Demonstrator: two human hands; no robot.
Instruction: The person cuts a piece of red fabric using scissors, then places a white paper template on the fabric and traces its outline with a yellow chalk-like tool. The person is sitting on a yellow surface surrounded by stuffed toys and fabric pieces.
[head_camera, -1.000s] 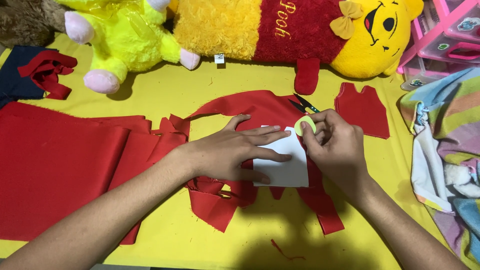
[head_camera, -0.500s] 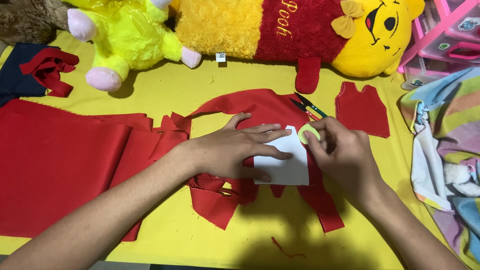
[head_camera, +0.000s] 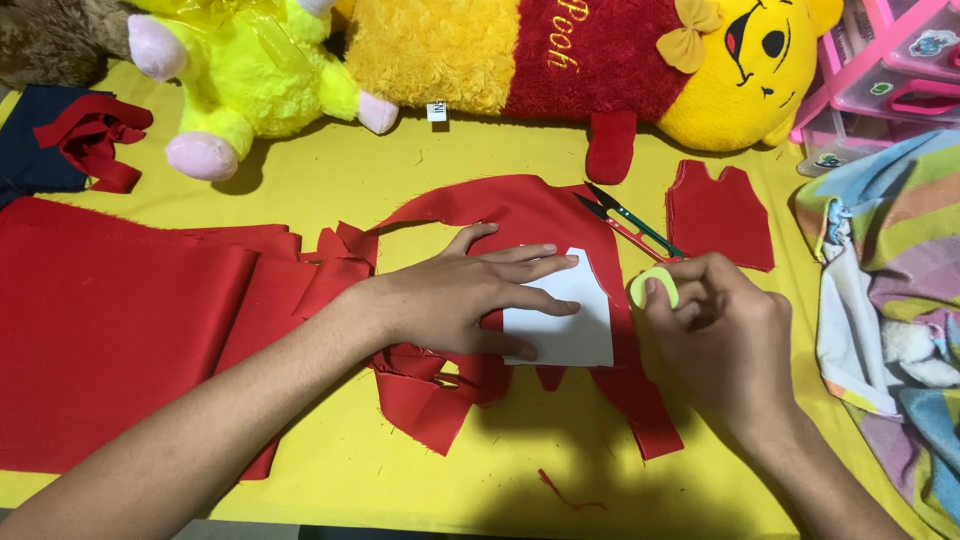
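My left hand (head_camera: 465, 295) lies flat, fingers spread, pressing a white paper pattern piece (head_camera: 565, 318) onto a red cloth piece (head_camera: 520, 215) on the yellow table cover (head_camera: 340, 470). My right hand (head_camera: 715, 330) is closed around a small round yellow-green chalk disc (head_camera: 652, 288), which touches the cloth at the pattern's right edge. Small snips with green and red handles (head_camera: 625, 220) lie just above my right hand. A cut red vest-shaped piece (head_camera: 718, 212) lies to their right.
A large folded red cloth (head_camera: 110, 340) fills the left. A yellow plush toy (head_camera: 250, 80) and a yellow-and-red plush bear (head_camera: 600, 60) lie along the far edge. Pink plastic drawers (head_camera: 890, 70) stand at far right, and striped fabric (head_camera: 900, 300) lies below them.
My right hand with the chalk disc has slid down and to the right along the pattern's right edge. My left hand has stayed pressed on the paper.
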